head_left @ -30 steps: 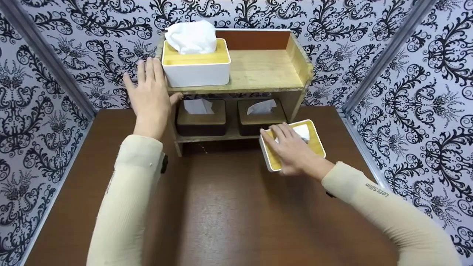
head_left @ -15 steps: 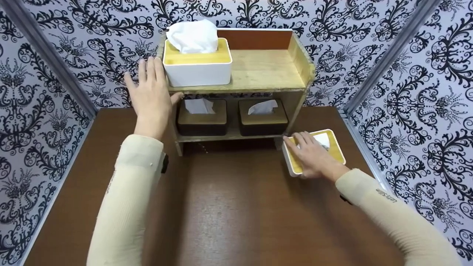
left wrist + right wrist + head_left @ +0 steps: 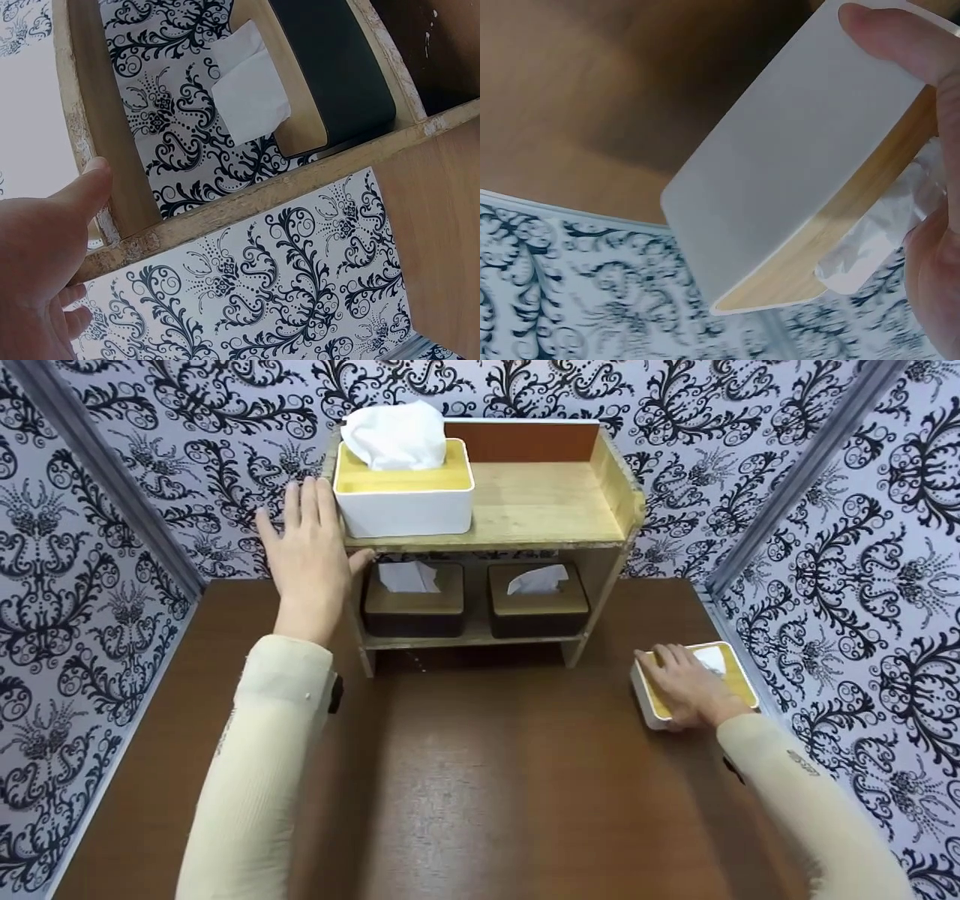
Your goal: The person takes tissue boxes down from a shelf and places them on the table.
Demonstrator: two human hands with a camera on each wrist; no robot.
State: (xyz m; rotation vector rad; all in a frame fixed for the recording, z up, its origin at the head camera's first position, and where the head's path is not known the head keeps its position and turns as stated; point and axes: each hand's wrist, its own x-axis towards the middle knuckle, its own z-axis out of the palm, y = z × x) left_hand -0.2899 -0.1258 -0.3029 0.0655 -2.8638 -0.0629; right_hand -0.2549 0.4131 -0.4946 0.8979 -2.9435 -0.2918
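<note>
My left hand [image 3: 306, 556] lies with straight fingers along the left side of a small two-tier wooden shelf [image 3: 551, 506]. In the left wrist view, its thumb [image 3: 88, 191] rests on the edge of a shelf board. Over the table at the right, my right hand [image 3: 686, 684] grips a white tissue box [image 3: 772, 157] with a wood-coloured lid and a white tissue sticking out. Its thumb presses the box's long side in the right wrist view. Close beside my left fingers, a similar white tissue box [image 3: 405, 514] sits on the top tier.
Two dark tissue boxes with wooden lids, one at left [image 3: 415, 622] and one at right [image 3: 538, 622], stand on the lower tier. The brown table [image 3: 457, 780] is bounded by patterned walls [image 3: 847, 607] with metal edging at the sides and back.
My right hand has carried the white tissue box rightward and nearer to me, away from the shelf toward the right wall. The left hand has stayed at the shelf's side.
</note>
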